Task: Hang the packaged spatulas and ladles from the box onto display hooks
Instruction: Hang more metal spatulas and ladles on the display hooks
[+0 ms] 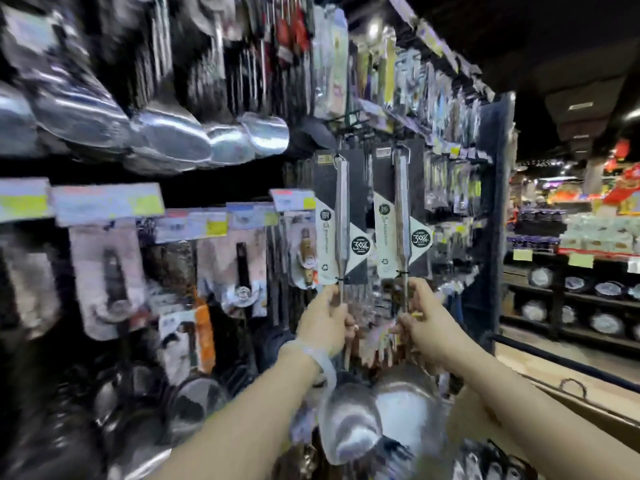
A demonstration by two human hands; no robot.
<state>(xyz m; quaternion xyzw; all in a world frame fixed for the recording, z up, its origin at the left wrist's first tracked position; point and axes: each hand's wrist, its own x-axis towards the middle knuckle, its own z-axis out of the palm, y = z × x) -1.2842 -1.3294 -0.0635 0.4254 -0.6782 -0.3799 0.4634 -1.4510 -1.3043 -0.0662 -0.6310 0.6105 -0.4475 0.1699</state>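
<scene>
Fingers pinch ladle stems — left hand [325, 318] | right hand [420, 322] | cards [341, 216] read "304"

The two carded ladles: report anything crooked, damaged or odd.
Nothing stands out. The left ladle and right ladle stand upright, side by side, cards intact, held by the left hand and right hand.

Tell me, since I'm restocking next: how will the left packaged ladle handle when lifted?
The left packaged ladle is probably stiff, given its straight metal shaft. Likely bottom-heavy, since its bowl hangs below the left hand. Its card sleeve may flex.
</scene>
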